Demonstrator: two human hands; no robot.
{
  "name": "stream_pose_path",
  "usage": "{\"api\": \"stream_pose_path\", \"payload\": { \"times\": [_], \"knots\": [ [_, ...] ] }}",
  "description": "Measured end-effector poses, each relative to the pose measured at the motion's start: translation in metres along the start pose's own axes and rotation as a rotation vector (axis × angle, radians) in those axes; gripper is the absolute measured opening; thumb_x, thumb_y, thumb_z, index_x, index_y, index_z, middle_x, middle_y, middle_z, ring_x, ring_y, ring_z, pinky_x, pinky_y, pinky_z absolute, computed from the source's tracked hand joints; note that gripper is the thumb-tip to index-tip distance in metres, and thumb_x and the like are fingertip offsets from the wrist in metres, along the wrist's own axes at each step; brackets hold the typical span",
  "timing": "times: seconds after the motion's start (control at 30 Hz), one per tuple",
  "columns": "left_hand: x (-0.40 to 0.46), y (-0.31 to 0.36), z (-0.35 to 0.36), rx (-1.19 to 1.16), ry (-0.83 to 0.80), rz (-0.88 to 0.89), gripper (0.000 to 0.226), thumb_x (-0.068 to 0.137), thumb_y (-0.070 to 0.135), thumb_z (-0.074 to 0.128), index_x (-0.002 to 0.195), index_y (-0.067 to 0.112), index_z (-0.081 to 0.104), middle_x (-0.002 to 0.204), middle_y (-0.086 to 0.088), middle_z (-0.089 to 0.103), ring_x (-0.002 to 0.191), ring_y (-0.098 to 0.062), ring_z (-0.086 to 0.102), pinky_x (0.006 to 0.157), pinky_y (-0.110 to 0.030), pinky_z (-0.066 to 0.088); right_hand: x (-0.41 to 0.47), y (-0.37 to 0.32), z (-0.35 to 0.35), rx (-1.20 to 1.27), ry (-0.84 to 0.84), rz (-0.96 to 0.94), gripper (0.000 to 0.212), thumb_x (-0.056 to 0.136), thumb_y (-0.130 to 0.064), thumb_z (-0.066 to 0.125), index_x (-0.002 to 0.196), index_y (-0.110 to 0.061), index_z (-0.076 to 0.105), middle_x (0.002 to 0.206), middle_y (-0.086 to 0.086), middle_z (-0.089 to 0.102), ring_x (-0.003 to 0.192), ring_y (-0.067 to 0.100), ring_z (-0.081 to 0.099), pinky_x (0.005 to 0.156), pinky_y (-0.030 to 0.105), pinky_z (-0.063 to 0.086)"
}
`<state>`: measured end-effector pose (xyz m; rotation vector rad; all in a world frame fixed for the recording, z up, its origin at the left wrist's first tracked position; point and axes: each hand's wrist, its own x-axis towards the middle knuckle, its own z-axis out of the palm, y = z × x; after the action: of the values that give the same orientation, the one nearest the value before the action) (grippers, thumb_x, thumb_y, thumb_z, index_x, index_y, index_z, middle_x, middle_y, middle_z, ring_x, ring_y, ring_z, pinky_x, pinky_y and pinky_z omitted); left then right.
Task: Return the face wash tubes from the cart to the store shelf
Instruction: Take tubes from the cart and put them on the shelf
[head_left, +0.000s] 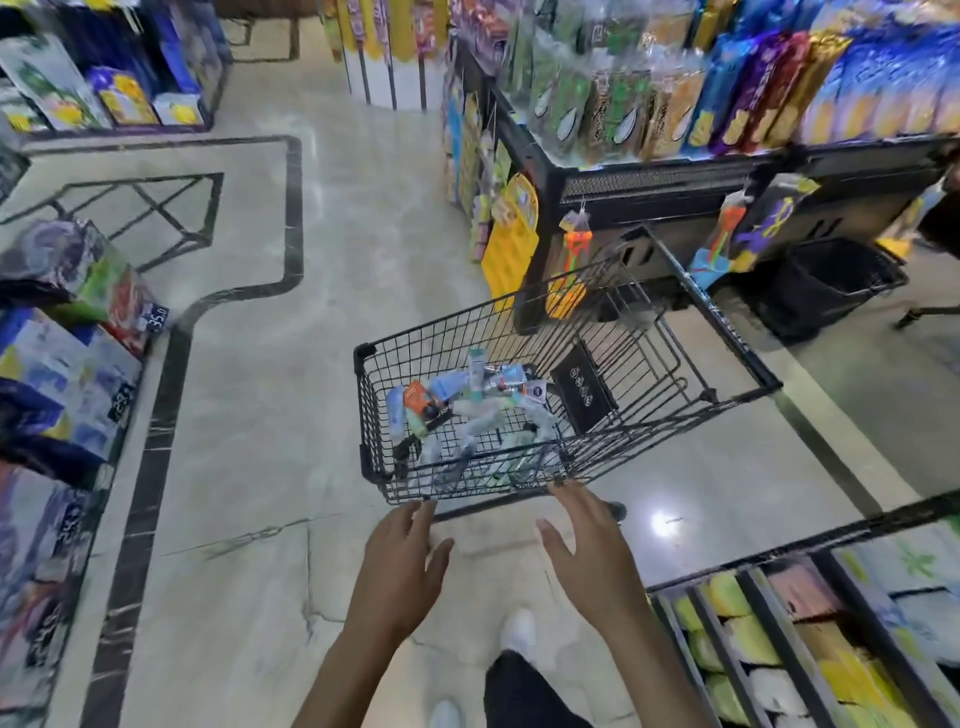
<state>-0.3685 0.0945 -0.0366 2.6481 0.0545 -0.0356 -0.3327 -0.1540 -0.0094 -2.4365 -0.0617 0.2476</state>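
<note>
Both hands, left (400, 551) and right (587, 545), reach open-fingered and empty toward the cart (374, 415) rim, tubes (467, 410) heaped loose inside; risk: a shove rolls it into the shelf (649, 176) opposite.

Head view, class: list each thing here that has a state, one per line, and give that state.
Shopping cart: upright on the floor, holding tubes.
Face wash tubes: lying jumbled in the cart's basket.
Left hand: open, fingertips at the cart's rim.
Right hand: open, fingertips at the rim.
Black basket: on the floor, contents unclear.
</note>
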Motion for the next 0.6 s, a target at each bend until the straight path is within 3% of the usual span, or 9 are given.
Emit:
{"api": "stream_pose_path", "payload": {
  "times": [0.13,0.37,0.47,0.6],
  "knots": [
    [0.074,0.005,0.012,-0.007,-0.046,-0.044,0.055,0.098,0.044,0.053,0.143,0.011,0.054,0.139,-0.012,0.058,0.125,-0.034,0.056,0.103,-0.044,0.049,0.042,0.025,-0.003,0.025,-0.036,0.026,0.048,0.103,-0.048,0.05,0.15,-0.037,0.046,0.159,-0.012,0.04,0.149,0.008,0.033,0.118,0.041,0.039],
    [0.18,0.032,0.032,-0.027,-0.124,-0.135,0.053,0.1,0.037,0.058,0.146,0.014,0.05,0.146,-0.011,0.053,0.129,-0.032,0.051,0.103,-0.042,0.045,0.134,0.052,-0.028,0.034,-0.151,0.075,0.045,0.104,-0.041,0.054,0.148,-0.033,0.049,0.155,-0.013,0.043,0.145,0.009,0.038,0.115,0.031,0.038],
    [0.213,0.032,0.048,-0.031,-0.18,-0.156,0.05,0.099,0.034,0.06,0.142,0.011,0.053,0.136,-0.014,0.058,0.122,-0.034,0.055,0.099,-0.043,0.046,0.198,0.055,-0.031,0.021,-0.231,0.073,0.044,0.103,-0.037,0.057,0.146,-0.028,0.052,0.152,-0.007,0.048,0.141,0.016,0.044,0.112,0.035,0.042],
    [0.249,0.021,0.071,-0.061,-0.257,-0.203,0.049,0.097,0.029,0.063,0.142,0.012,0.054,0.123,-0.015,0.061,0.111,-0.037,0.058,0.089,-0.045,0.05,0.285,0.052,-0.022,-0.008,-0.297,0.076,0.042,0.102,-0.029,0.06,0.143,-0.021,0.055,0.143,0.002,0.056,0.121,0.022,0.057,0.098,0.035,0.047]
  ]
}}
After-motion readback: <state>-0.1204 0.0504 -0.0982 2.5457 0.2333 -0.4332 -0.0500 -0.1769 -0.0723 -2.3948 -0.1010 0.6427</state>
